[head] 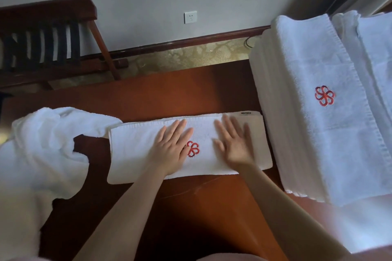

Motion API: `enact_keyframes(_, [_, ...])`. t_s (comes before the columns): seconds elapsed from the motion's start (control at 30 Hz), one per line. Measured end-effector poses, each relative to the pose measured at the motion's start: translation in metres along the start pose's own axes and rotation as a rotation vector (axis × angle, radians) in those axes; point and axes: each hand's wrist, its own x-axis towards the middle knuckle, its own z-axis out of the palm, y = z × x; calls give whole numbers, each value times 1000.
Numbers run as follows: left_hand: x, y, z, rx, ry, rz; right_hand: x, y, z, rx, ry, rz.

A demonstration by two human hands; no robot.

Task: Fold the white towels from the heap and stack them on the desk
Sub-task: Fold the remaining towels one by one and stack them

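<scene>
A white towel (135, 146), folded into a long strip with a red flower emblem in its middle, lies across the brown desk (191, 207). My left hand (169, 146) rests flat on it just left of the emblem, fingers spread. Flat on the towel to the right of the emblem is my right hand (234, 144), slightly blurred. A heap of unfolded white towels (42, 154) sits at the left, touching the strip's left end. At the right stands a tall stack of folded towels (318, 112) with the same red emblem on top.
A second pile of white towels (375, 53) stands behind the stack at the far right. Beyond the desk's far edge are patterned carpet (191, 55), a dark wooden luggage rack (46, 44) at the left, and a wall with a socket (190, 17).
</scene>
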Motion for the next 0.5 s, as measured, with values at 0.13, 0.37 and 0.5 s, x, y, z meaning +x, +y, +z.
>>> enact_keyframes(0.13, [1, 0, -2, -6, -16, 1, 5, 24, -12, -99, -20, 91])
enact_keyframes(0.37, [0, 2, -14, -45, 18, 0, 0, -28, -19, 92, 11, -51])
enact_keyframes(0.5, [-7, -8, -12, -70, 54, 5, 4, -75, -1, 154, -70, -43])
